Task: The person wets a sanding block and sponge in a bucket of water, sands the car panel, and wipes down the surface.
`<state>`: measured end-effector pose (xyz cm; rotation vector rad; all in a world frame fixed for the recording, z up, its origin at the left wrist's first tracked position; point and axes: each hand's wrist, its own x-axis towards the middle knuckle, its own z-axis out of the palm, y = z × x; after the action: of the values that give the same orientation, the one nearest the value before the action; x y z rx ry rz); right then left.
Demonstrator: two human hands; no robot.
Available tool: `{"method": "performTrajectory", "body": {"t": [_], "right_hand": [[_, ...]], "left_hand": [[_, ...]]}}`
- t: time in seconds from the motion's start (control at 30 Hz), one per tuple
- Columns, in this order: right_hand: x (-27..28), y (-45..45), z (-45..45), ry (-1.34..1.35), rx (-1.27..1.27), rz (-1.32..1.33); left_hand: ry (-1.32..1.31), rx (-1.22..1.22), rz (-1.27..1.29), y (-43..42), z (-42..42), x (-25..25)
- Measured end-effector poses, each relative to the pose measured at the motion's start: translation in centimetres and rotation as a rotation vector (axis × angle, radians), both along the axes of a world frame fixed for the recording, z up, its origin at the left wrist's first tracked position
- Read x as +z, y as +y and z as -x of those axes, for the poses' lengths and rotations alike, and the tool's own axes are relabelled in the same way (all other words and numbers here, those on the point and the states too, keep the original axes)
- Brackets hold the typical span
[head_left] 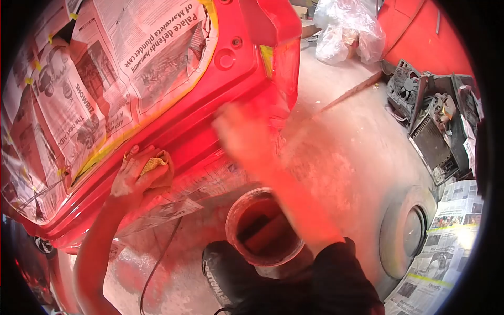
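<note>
A red car body panel (205, 113) runs diagonally across the upper left, with newspaper (152, 47) held along its edge by yellow masking tape. My left hand (134, 173) rests at the panel's lower ridge, its fingers closed round a yellowish cloth (155, 164). My right hand (231, 128) is over the panel's lower face, near the corner; it is smeared by motion, so its fingers and anything under them cannot be made out. Below the panel, between my legs, stands a round bucket (233, 223) with dark contents.
Clear plastic sheeting (349, 31) lies at the top. Car parts with a fan (407, 84) are piled at the right. A wheel (404, 231) and newspaper-covered surface (443, 252) are at the lower right. A thin cable (157, 262) crosses the floor.
</note>
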<state>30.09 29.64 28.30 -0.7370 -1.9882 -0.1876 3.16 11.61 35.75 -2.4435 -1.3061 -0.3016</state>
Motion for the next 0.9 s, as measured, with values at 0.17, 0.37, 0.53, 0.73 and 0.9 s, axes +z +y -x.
{"method": "performTrajectory", "body": {"t": [0.17,0.37,0.53,0.73,0.9], "right_hand": [[0.4,5.2,-2.4,0.156,-0.274,0.019],[0.7,5.0,-2.4,0.145,-0.354,0.006],[0.6,5.6,-2.4,0.126,-0.319,0.031],[1.0,7.6,-3.1,0.154,-0.318,0.167],[-0.3,4.0,-5.4,0.131,-0.375,0.180]], "left_hand": [[-0.025,-0.009,-0.006,0.1,0.1,-0.3],[-0.011,-0.006,-0.001,-0.1,-0.1,-0.1],[-0.015,-0.015,0.001,0.0,-0.2,0.1],[-0.055,-0.001,0.021,-0.1,-0.8,0.9],[-0.029,-0.019,-0.015,0.0,0.7,-0.1]]}}
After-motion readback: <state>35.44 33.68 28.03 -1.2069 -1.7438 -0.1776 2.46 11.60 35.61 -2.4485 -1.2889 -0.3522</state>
